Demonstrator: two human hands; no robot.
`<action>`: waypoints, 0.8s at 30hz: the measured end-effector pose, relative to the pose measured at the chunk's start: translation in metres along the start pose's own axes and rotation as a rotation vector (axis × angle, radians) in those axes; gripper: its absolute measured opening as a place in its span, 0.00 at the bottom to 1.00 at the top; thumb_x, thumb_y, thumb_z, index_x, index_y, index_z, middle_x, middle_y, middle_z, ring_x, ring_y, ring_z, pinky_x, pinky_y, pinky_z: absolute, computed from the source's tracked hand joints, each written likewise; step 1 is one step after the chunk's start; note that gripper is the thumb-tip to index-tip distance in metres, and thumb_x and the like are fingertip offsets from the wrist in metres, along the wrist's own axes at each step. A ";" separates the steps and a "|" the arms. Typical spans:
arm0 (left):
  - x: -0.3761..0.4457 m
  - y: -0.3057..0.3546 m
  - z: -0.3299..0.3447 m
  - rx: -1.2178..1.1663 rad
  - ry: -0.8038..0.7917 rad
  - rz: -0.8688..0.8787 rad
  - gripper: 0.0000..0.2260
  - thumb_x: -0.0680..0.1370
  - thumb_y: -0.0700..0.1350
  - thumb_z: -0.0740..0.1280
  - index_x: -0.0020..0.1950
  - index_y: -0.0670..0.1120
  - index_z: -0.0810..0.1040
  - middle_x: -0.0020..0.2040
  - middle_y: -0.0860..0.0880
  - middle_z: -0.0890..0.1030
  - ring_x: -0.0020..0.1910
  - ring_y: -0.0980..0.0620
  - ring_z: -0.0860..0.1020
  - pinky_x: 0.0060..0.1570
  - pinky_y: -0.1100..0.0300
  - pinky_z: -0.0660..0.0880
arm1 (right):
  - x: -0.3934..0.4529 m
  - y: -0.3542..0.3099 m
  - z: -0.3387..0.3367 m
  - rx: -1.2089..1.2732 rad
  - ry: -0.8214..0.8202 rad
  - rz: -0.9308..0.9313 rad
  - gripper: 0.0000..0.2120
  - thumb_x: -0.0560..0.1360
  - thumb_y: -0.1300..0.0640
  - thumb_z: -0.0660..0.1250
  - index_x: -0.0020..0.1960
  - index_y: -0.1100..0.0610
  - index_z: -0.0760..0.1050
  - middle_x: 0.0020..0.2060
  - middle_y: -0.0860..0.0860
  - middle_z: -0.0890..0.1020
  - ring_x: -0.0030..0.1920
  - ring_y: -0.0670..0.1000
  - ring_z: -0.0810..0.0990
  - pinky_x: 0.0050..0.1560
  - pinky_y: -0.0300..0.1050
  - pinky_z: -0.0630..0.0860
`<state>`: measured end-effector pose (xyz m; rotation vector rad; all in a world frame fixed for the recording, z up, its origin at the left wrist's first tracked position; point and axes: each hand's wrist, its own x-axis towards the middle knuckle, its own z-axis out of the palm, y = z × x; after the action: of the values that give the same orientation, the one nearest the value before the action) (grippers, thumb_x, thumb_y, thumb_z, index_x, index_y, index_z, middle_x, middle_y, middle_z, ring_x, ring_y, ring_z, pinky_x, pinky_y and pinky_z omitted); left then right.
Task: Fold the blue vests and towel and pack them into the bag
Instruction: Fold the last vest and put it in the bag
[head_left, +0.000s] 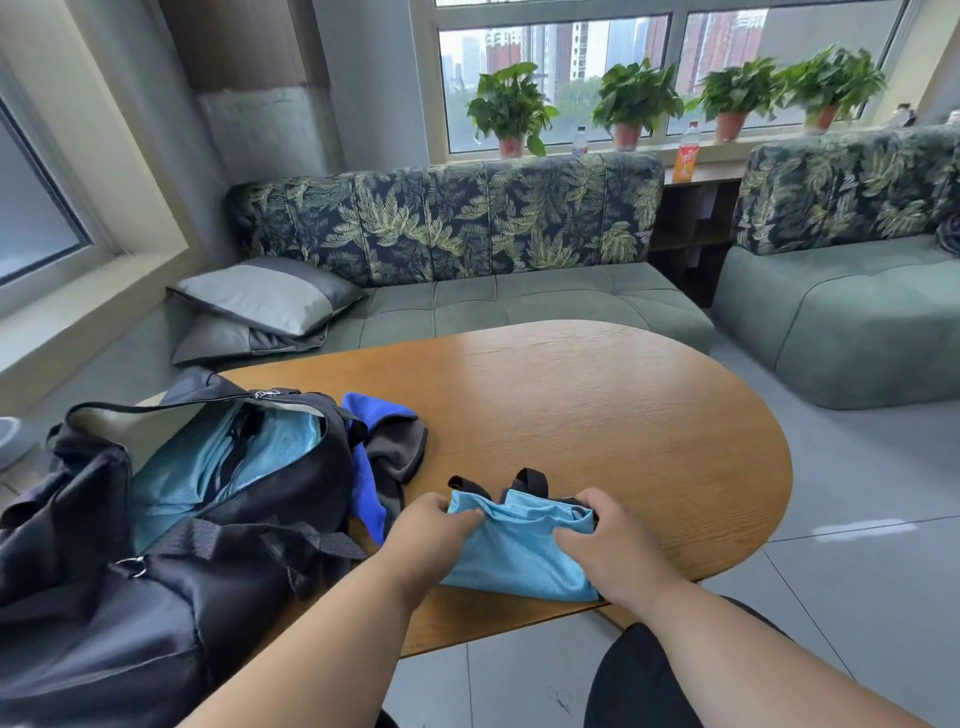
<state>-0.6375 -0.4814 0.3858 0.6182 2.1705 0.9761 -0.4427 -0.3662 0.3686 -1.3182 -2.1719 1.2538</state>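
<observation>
At the far left a black bag sits on the left end of the wooden surface, its top zipped open, with light blue mesh fabric lying inside the opening. Just beside the bag's right side lies a crumpled towel, bright blue and dark grey, touching the bag and partly tucked against it. Further right, near the front edge of the surface, a folded light blue vest with black straps lies flat, its two strap loops pointing away from the person. The left hand grips the vest's upper left corner, fingers curled onto the fabric with the cloth bunched between thumb and fingers. The right hand grasps the upper right corner, thumb pressed on top of the mesh and the other fingers curled round the edge, though how far they reach underneath is hard to make out. Behind the surface stands a green sofa with a leaf-patterned back, grey cushions piled at its left end, and a second sofa section to the right. Potted plants and an orange bottle stand along the windowsill.
</observation>
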 end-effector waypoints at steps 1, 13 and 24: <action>-0.002 -0.002 -0.001 -0.121 -0.040 -0.002 0.09 0.80 0.51 0.73 0.54 0.47 0.82 0.50 0.46 0.86 0.50 0.47 0.84 0.50 0.52 0.81 | -0.003 -0.001 -0.002 0.057 -0.020 -0.005 0.05 0.72 0.52 0.71 0.47 0.46 0.78 0.38 0.47 0.84 0.37 0.50 0.81 0.36 0.46 0.73; -0.060 0.000 -0.092 -0.261 -0.152 0.284 0.06 0.78 0.42 0.74 0.48 0.47 0.77 0.42 0.51 0.84 0.40 0.54 0.79 0.42 0.57 0.75 | -0.026 -0.061 -0.011 0.186 -0.463 -0.068 0.39 0.69 0.49 0.82 0.74 0.36 0.69 0.66 0.42 0.81 0.62 0.43 0.82 0.67 0.48 0.77; -0.078 -0.011 -0.179 -0.402 0.075 0.389 0.10 0.73 0.48 0.76 0.53 0.51 0.82 0.50 0.48 0.88 0.47 0.50 0.85 0.51 0.53 0.80 | -0.030 -0.177 0.067 0.416 -0.666 -0.012 0.15 0.81 0.56 0.71 0.67 0.58 0.79 0.58 0.58 0.87 0.61 0.60 0.85 0.67 0.59 0.79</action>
<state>-0.7187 -0.6210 0.4958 0.8291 1.8676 1.6137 -0.5686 -0.4606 0.4778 -0.7811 -2.0955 2.2291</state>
